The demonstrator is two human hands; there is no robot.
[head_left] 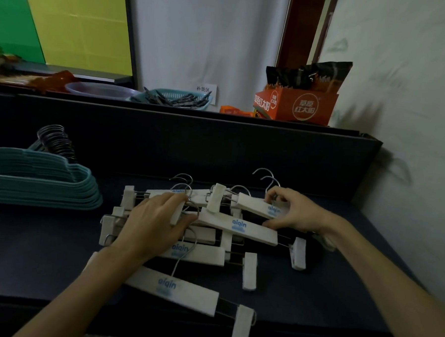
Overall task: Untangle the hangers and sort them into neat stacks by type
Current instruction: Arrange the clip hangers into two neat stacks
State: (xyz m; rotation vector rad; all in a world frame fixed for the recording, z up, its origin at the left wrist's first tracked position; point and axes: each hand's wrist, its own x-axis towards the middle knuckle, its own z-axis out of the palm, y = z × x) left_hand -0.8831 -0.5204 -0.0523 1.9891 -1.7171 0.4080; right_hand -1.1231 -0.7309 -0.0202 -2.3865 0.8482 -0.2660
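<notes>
The tangled white clip hangers [213,227] lay at the table's centre, with the teal hangers [35,181] already stacked at nine o'clock. The left hand [156,224] pinched one clip while the right hand [291,210] grasped a hanger bar at two o'clock. Lifting then would likely snag interlocked hooks and drag the heap apart.

Both hands grip white clip hangers [239,227] in a tangled pile beside stacked teal hangers [43,182].
</notes>
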